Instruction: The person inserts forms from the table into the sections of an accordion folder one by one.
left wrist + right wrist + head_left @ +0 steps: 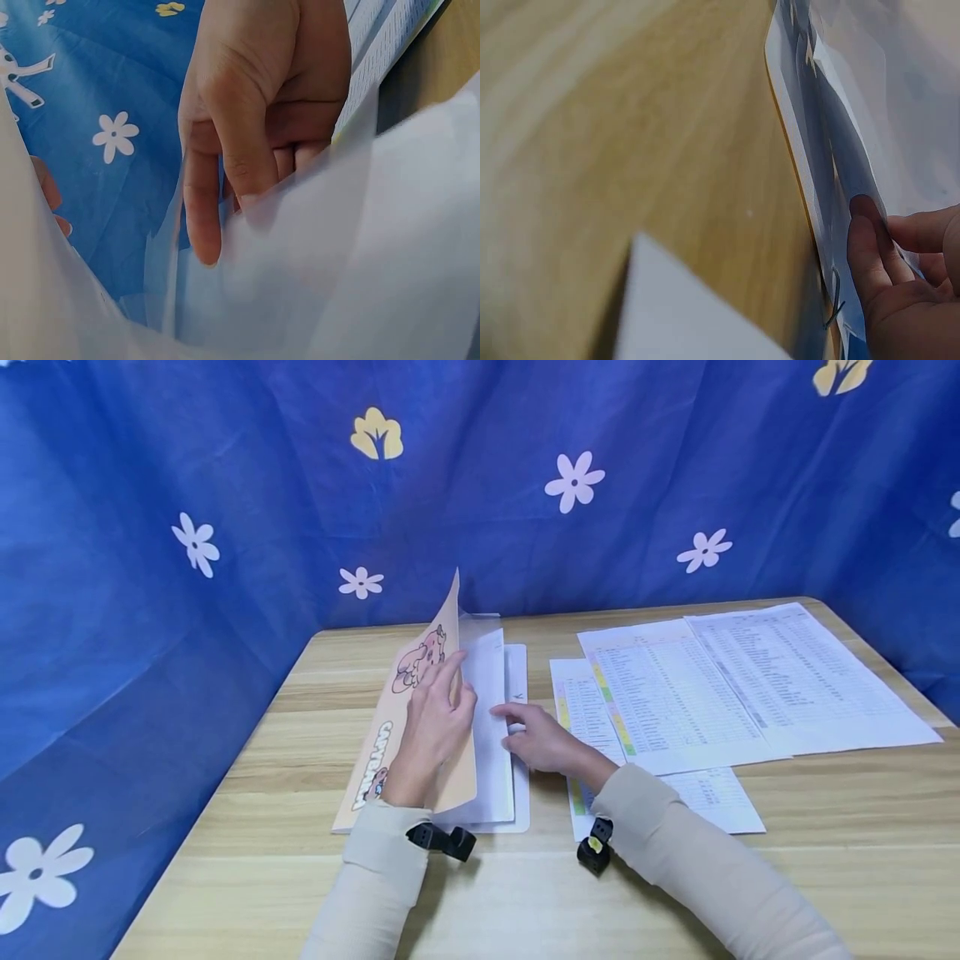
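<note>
Your right hand (543, 739) is narrow, its thumb and fingers holding the edge of a clear pocket (477, 625); in the left wrist view the film crosses in front of your thumb, and the right wrist view shows fingertips on either side of the edge. Your left hand (435, 718) lies against the outside of the raised front cover (456, 781), with fingertips showing past its free edge; you cannot tell from these views whether the fingers pinch it.

The folder you are handling is in front of you, left of the middle of the surface (832, 860). Its peach cover bears cartoon animals and the lettering CAPYBARA, and stands tilted up on the left. The clear pocket and white pages (487, 785) lie to its right, over the pale back cover (521, 814) with rounded corners.

A black wrist camera (442, 841) sits at your left cuff (386, 843), and another (595, 847) at your right cuff (637, 802).

Just right of your right hand lies a printed sheet (712, 802), partly under a second sheet (678, 693); a third sheet (810, 685) lies farther right, touching the second. Behind the surface hangs a blue curtain (465, 510) with white flowers and yellow trees.
</note>
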`<state>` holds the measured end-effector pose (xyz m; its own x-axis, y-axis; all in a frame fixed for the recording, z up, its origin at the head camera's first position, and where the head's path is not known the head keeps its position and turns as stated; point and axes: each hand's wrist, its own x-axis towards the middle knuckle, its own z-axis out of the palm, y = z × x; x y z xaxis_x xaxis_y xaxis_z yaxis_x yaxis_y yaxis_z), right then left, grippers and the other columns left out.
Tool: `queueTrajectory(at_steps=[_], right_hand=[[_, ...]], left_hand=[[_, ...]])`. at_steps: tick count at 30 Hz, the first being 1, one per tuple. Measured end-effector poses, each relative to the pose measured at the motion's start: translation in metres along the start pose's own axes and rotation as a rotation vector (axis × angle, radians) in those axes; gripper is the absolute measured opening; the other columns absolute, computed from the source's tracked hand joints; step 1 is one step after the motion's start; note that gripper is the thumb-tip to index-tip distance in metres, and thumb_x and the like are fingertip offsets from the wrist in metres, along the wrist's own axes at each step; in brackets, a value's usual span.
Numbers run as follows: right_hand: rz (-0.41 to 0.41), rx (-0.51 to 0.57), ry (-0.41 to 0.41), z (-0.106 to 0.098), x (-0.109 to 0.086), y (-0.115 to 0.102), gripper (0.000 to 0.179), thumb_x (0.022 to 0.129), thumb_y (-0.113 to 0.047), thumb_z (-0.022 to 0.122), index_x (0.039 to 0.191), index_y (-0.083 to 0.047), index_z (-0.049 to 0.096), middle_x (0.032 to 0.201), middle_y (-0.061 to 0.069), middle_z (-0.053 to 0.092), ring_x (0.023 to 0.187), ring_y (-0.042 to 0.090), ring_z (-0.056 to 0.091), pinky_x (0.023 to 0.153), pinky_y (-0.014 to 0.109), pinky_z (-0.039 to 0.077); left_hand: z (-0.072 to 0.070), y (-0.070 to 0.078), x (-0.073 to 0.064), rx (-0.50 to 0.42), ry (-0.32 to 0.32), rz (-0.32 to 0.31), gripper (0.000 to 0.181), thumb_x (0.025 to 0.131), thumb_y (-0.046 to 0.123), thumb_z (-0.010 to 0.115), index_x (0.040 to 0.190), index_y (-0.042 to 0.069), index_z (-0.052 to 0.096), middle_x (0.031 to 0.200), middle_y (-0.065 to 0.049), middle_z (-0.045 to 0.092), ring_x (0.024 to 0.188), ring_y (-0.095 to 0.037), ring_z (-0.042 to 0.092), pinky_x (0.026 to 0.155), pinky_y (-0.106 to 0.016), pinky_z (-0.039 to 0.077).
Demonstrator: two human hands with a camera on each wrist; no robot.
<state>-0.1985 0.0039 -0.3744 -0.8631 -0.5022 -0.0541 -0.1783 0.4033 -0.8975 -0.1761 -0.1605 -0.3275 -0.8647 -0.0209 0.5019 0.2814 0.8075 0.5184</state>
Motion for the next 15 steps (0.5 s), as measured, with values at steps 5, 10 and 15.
queueTrajectory(at_steps=[5,10,15], right_hand=[[-0.025,-0.012,-0.004,0.0039,0.002,-0.0014,0.051,0.089,-0.004,0.055,0.138,-0.014,0.047,0.138,0.01,0.049,0.131,0.023,0.042,0.105,0.04,0.04],[-0.015,0.037,-0.015,0.0051,0.0032,-0.0047,0.066,0.088,-0.003,0.055,0.146,-0.023,0.033,0.141,0.012,0.046,0.13,0.024,0.044,0.101,0.039,0.043],[0.003,0.084,-0.028,0.0066,0.0051,-0.006,0.076,0.087,0.001,0.053,0.149,-0.03,0.022,0.141,0.015,0.046,0.124,0.022,0.05,0.09,0.033,0.049]], left_hand=[[0.0004,-0.0004,-0.0005,0.003,0.0,-0.002,0.045,0.089,0.021,0.051,0.134,0.019,0.053,0.128,-0.011,0.057,0.121,-0.033,0.052,0.1,-0.046,0.042],[0.0006,-0.0002,0.0,0.004,-0.003,0.001,0.046,0.089,0.023,0.05,0.135,0.02,0.052,0.128,-0.011,0.056,0.119,-0.034,0.053,0.098,-0.047,0.044],[0.0008,-0.0002,0.0006,0.006,-0.011,0.0,0.046,0.089,0.023,0.05,0.135,0.02,0.052,0.129,-0.012,0.056,0.119,-0.035,0.053,0.098,-0.048,0.044]])
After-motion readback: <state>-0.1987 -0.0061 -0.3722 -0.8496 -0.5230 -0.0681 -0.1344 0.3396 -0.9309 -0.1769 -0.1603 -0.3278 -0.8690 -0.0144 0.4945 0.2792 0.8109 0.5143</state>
